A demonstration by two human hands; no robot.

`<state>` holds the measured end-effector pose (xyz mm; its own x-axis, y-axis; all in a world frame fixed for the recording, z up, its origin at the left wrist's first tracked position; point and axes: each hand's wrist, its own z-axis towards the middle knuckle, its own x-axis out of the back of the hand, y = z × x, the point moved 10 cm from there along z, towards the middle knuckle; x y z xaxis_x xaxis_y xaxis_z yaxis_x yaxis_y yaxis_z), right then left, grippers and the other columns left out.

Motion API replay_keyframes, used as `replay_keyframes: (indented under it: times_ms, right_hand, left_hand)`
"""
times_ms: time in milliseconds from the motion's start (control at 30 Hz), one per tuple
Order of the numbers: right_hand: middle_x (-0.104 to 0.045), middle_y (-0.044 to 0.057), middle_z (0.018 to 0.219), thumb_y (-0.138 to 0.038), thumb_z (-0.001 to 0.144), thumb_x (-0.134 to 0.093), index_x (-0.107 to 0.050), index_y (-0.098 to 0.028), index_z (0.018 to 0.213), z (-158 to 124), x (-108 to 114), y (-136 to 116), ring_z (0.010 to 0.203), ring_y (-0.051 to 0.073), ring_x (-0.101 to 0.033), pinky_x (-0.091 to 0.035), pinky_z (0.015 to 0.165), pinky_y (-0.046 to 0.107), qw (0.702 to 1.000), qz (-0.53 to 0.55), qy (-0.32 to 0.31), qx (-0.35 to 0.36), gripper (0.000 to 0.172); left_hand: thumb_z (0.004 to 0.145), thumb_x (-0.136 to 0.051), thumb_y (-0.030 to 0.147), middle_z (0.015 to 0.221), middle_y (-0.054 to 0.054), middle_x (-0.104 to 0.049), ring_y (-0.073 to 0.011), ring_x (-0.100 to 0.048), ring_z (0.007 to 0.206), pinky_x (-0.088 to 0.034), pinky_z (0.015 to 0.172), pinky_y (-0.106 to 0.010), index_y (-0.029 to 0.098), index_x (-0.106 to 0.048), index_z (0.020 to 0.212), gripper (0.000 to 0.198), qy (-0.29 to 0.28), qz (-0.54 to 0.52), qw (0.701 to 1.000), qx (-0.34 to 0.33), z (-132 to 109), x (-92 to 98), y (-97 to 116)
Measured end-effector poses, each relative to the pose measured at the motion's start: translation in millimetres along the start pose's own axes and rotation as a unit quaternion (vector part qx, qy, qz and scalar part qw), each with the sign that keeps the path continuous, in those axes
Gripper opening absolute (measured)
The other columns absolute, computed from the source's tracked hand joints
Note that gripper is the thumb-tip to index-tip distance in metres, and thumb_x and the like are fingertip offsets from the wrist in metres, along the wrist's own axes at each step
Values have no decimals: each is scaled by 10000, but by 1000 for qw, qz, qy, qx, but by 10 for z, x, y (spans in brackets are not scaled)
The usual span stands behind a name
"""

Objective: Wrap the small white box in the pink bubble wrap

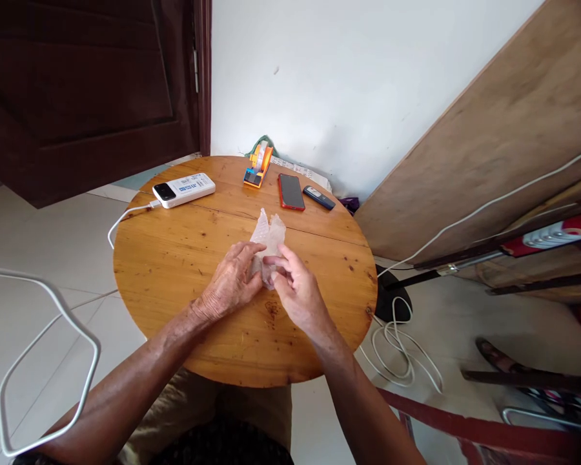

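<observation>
**A:** ok so where was that bubble wrap (275, 234) relative to the hands? couldn't picture it.

**B:** Right between them, near the middle of the round wooden counter (164, 258). Left hand (230, 279) came in from one side, right hand (301, 294) from the other. At least it looked like bubble wrap to me, going by the dimply clear plastic.

**A:** which way did it point?

**B:** Long axis ran away from the person, pretty much straight out. Two ragged peaks stuck up past the fingers at the far end, with a notch between them, and the near end sat down between the two thumbs.

**A:** was one hand closer?

**B:** Not really, both were right at it. The left index lay along the left edge, while the right fingers reached over more of the lower right part. So the loose bit was on the far side, toward the orange tape dispenser (259, 166).

**A:** and the grip?

**B:** Fingers were curled on both, thumbs a bit apart from the index fingers, so fairly narrow but not obviously pinched. Honestly couldn't tell if either one had hold of the plastic or just touched it. Also couldn't see whether anything was inside.
</observation>
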<state>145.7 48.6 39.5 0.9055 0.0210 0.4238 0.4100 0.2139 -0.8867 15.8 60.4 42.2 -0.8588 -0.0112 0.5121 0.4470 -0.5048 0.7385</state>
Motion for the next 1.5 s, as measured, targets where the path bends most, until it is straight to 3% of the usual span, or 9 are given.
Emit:
replay_keyframes:
  times_ms: [267, 467, 600, 733, 1033, 1133, 1300, 1433, 1500]
  right_hand:
    - [-698, 140, 1226, -87, 856, -461, -366, -181, 1466, -35, -102, -206, 959, 211, -704, -575, 873, 403, 989, -106, -24, 97, 624]
    - [-725, 93, 1093, -122, 900, -422, -422, -199, 1428, 123, 157, -20, 684, 144, -683, -589, 656, 312, 998, -37, -30, 27, 534]
    - [-653, 89, 1187, -71, 863, -448, -651, -227, 1189, 405, 353, -205, 981, 201, -672, -570, 852, 375, 974, -178, 1, 139, 415]
    - [-439, 85, 1504, 19, 806, -436, -695, -234, 1112, 622, 101, -299, 1329, 274, -492, -422, 1101, 498, 922, -290, -83, 241, 475]
    - [-354, 65, 1580, -58, 876, -491, -675, -216, 907, 708, 103, -287, 1383, 321, -430, -409, 1082, 561, 906, -310, -46, 285, 245]
    - [-379, 67, 1566, -83, 864, -529, -696, -229, 941, 741, 11, -154, 1342, 320, -470, -421, 1069, 550, 911, -301, -70, 275, 235]
    - [-451, 64, 1519, -122, 819, -622, -708, -263, 1010, 840, -78, 168, 1335, 325, -478, -407, 1082, 540, 930, -281, -89, 219, 253]
    - [-517, 100, 1447, -277, 825, -686, -685, -245, 1047, 895, 190, 248, 1321, 313, -494, -400, 1092, 516, 957, -225, -4, 181, 224]
    - [-618, 110, 1299, -311, 812, -677, -662, -230, 1071, 939, 401, 394, 1170, 284, -599, -476, 1004, 473, 978, -179, 48, 97, 272]
  left_hand:
    - [762, -681, 256, 845, -28, -644, -178, -620, 758, -509, 700, -310, 189, -645, 834, 104, -19, 39, 990, 134, 124, 30, -114]
    - [738, -645, 130, 844, -45, -636, -197, -621, 794, -513, 746, -328, 185, -646, 764, 61, -82, 114, 984, 109, 245, -90, -104]
    - [716, -639, 121, 944, -68, -654, -249, -623, 987, -518, 883, -379, 194, -631, 741, 77, -95, 102, 988, 73, 272, -99, -54]
    - [696, -620, 83, 1134, -88, -663, -263, -598, 1137, -485, 995, -392, 196, -598, 727, 120, -112, 54, 991, 52, 287, -130, -14]
    - [721, -584, 100, 908, -45, -675, -219, -628, 911, -507, 868, -370, 206, -523, 741, 124, -135, -7, 988, 76, 254, -234, -84]
    - [725, -554, 99, 886, -43, -660, -215, -613, 876, -511, 827, -367, 204, -531, 756, 112, -132, -3, 990, 56, 236, -239, -59]
    - [729, -569, 98, 1289, -122, -598, -279, -574, 1149, -482, 983, -455, 183, -620, 1033, 319, -67, 43, 997, -10, 199, -108, 54]
    - [765, -538, 66, 1203, -90, -668, -257, -606, 1100, -485, 985, -443, 199, -675, 1053, 345, -87, 57, 991, -84, 169, -152, 177]
    - [774, -539, 67, 1119, -91, -702, -250, -629, 1048, -501, 966, -435, 183, -692, 1034, 322, -83, 48, 992, -83, 170, -153, 161]
